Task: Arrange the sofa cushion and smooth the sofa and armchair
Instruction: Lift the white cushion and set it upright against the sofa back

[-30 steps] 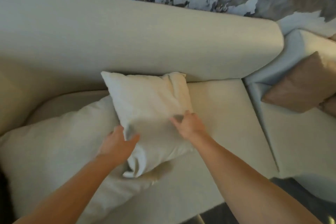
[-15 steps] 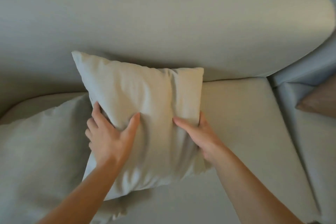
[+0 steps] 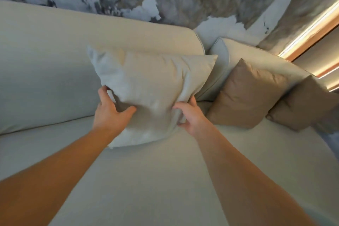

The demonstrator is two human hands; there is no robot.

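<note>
Arms outstretched, left hand (image 3: 111, 110) and right hand (image 3: 190, 115) clutch cushion (image 3: 152, 86) sides.

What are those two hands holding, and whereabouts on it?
The pale cushion, gripped by both hands near its lower end: the left hand on its lower left edge, the right hand on its lower right edge, against the sofa backrest.

Dim, warm light; a bright light strip (image 3: 310, 29) glows upper right; motion blur throughout; wide-angle bending at edges.
</note>
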